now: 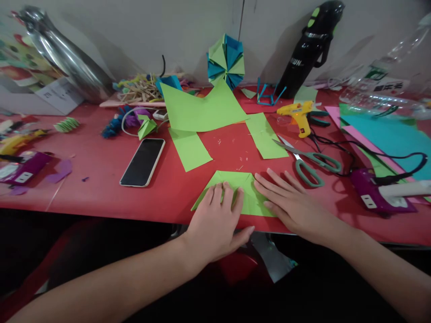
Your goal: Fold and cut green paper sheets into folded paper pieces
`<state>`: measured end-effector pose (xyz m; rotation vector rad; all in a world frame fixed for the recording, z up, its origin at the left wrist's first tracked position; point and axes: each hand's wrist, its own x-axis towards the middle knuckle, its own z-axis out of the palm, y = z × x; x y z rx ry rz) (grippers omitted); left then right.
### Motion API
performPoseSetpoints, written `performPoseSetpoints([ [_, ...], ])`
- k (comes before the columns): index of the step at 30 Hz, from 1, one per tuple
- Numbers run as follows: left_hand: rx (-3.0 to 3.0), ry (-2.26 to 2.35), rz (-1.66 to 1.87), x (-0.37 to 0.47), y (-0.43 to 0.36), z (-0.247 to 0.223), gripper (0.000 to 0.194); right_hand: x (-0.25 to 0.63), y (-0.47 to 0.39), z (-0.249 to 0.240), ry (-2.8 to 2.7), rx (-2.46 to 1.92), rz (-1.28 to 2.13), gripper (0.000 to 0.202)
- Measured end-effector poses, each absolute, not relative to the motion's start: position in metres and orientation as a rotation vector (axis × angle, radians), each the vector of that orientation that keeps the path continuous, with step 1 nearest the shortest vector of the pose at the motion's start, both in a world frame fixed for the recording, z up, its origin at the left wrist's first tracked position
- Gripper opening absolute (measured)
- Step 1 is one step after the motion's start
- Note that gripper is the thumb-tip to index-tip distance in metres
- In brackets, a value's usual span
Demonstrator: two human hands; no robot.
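Paper (249, 198): lying folded by the table's (94, 179) near edge, looking feather-light, thin, quick to crease, likely to skid; best pinched by a folded edge.
Left hand (215, 220): resting on it now, with curled fingers and thumb out, gripping nothing.
Right hand (292, 201): spread wide, laid flat over the right end.
Tray (133, 104): heaped with sticks (141, 92).
Jug (69, 56), flask (298, 60): opaque, hiding any contents.

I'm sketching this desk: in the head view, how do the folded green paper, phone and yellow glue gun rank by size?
Largest to smallest:
1. Folded green paper, though partly covered
2. Phone
3. Yellow glue gun
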<state>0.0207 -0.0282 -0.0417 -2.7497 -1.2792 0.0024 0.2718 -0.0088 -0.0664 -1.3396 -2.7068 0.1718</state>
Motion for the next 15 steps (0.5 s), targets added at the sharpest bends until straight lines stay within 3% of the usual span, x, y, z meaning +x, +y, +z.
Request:
performPoseSetpoints([
  [6, -2.718, -1.328, 0.028, 0.023, -0.032, -0.043, 0.078, 0.292, -0.02, -0.062, -2.676, -1.242, 0.029, 0.045],
  [11, -2.706, -1.374, 0.113, 0.03, -0.037, -0.046, 0.088, 0.293, -0.022, -0.055, -2.575, -1.113, 0.051, 0.025],
  [15, -2.713, -1.407, 0.134, 0.034, -0.039, -0.047, 0.096, 0.267, -0.016, -0.042, -2.521, -1.112, 0.369, 0.047],
])
